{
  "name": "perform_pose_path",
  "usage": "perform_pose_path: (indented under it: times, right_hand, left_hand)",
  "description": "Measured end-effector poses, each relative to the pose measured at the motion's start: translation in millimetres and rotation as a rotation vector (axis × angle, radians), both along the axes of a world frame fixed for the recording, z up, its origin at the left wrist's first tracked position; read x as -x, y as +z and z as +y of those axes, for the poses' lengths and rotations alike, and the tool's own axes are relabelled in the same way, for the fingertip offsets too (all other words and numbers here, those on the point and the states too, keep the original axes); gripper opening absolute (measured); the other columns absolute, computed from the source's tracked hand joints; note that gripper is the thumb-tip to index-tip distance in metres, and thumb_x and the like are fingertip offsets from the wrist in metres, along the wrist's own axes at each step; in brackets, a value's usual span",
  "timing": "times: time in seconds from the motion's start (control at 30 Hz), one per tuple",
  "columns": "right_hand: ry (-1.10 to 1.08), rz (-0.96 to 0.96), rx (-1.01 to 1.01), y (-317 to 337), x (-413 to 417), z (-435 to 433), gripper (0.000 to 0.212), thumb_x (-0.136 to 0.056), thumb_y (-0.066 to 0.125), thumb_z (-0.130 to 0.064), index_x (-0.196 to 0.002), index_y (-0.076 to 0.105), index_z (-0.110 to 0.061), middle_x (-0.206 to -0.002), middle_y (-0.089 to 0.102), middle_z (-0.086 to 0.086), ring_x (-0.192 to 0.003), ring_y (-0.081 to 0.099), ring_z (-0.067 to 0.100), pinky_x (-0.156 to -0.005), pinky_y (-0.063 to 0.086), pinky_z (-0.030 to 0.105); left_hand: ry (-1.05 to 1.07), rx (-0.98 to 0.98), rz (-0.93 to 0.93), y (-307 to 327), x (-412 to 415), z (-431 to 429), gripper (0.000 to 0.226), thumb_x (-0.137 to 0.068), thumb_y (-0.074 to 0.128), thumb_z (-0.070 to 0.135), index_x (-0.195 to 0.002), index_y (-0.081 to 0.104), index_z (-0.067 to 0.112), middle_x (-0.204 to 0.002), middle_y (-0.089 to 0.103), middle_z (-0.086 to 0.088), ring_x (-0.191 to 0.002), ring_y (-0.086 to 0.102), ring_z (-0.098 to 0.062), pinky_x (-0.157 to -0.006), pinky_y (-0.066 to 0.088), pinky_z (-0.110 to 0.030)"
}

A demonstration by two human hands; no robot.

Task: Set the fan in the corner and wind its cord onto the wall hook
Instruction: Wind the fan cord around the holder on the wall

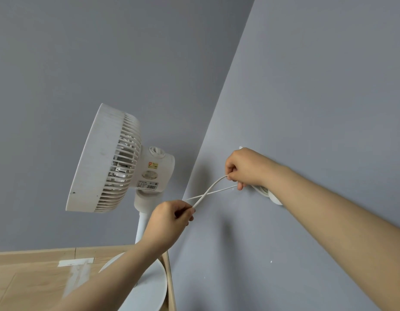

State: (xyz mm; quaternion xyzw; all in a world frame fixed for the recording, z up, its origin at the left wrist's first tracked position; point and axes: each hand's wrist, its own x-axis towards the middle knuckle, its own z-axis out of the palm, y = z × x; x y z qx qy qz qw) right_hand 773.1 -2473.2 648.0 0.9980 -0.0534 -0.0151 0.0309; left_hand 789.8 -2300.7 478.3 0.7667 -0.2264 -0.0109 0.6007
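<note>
Against the grey corner, white fan (pixel 109 160) upright on its round base, thin white cord (pixel 211 191) crossing between both hands, left hand (pixel 172 217) pinching one end, right hand (pixel 245 168) closed around the strands beside coils at the wall hook (pixel 273 197), wooden floor (pixel 32 274) below

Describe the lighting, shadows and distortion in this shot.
Head view: soft, even light, no glare; faint shadows of the hands on the right wall; wide-angle bending tilts the fan and the corner line; the cord stays sharp.
</note>
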Motion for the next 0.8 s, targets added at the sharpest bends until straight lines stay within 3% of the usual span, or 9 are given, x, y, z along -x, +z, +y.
perform_pose_path:
  times: [0.17, 0.4, 0.57, 0.7, 0.8]
  right_hand:
    - [-0.011, -0.022, -0.028, 9.7, -2.8, -9.6, 0.013, -0.084, 0.054, -0.002, -0.081, 0.065, -0.006, -0.070, 0.070, 0.015, -0.053, 0.067, 0.015, -0.057, 0.051, 0.024]
    - [-0.023, -0.068, -0.054, 16.4, -4.3, -20.4, 0.011, -0.084, 0.055, -0.003, -0.083, 0.066, -0.004, -0.067, 0.070, 0.009, -0.052, 0.066, 0.007, -0.067, 0.054, 0.029]
    - [-0.044, -0.139, -0.019, 25.3, -4.3, -22.7, 0.018, -0.082, 0.050, -0.002, -0.075, 0.063, -0.011, -0.067, 0.071, 0.006, -0.058, 0.068, 0.009, -0.070, 0.054, 0.031]
    - [-0.038, -0.198, 0.006, 31.5, 2.3, -23.4, 0.021, -0.083, 0.045, 0.001, -0.077, 0.063, -0.008, -0.066, 0.068, 0.003, -0.050, 0.062, 0.007, -0.052, 0.044, 0.024]
    - [-0.045, -0.229, 0.014, 32.0, 5.3, -23.1, 0.023, -0.080, 0.042, 0.001, -0.076, 0.062, -0.011, -0.067, 0.070, 0.002, -0.049, 0.060, 0.007, -0.049, 0.037, 0.022]
  left_hand:
    - [-0.002, -0.010, 0.009, 2.2, -0.1, -0.2, 0.017, -0.088, 0.062, 0.028, -0.076, 0.071, 0.021, -0.069, 0.072, 0.006, -0.062, 0.063, -0.007, -0.070, 0.056, -0.033]
    - [-0.013, 0.029, 0.004, 11.9, 2.4, -6.3, 0.015, -0.089, 0.062, 0.026, -0.078, 0.070, 0.020, -0.070, 0.072, 0.006, -0.058, 0.061, 0.000, -0.073, 0.057, -0.034]
    - [-0.017, 0.023, -0.022, 30.2, -2.3, -12.0, 0.018, -0.089, 0.062, 0.028, -0.078, 0.071, 0.017, -0.070, 0.072, 0.001, -0.064, 0.066, -0.010, -0.073, 0.058, -0.039]
    - [-0.004, 0.025, -0.066, 41.7, -6.0, -13.1, 0.020, -0.088, 0.061, 0.029, -0.075, 0.071, 0.018, -0.070, 0.072, -0.002, -0.064, 0.066, -0.016, -0.072, 0.057, -0.043]
    - [-0.005, 0.035, -0.062, 43.2, -3.4, -14.4, 0.020, -0.088, 0.061, 0.029, -0.075, 0.071, 0.018, -0.070, 0.072, -0.003, -0.065, 0.066, -0.018, -0.073, 0.057, -0.044]
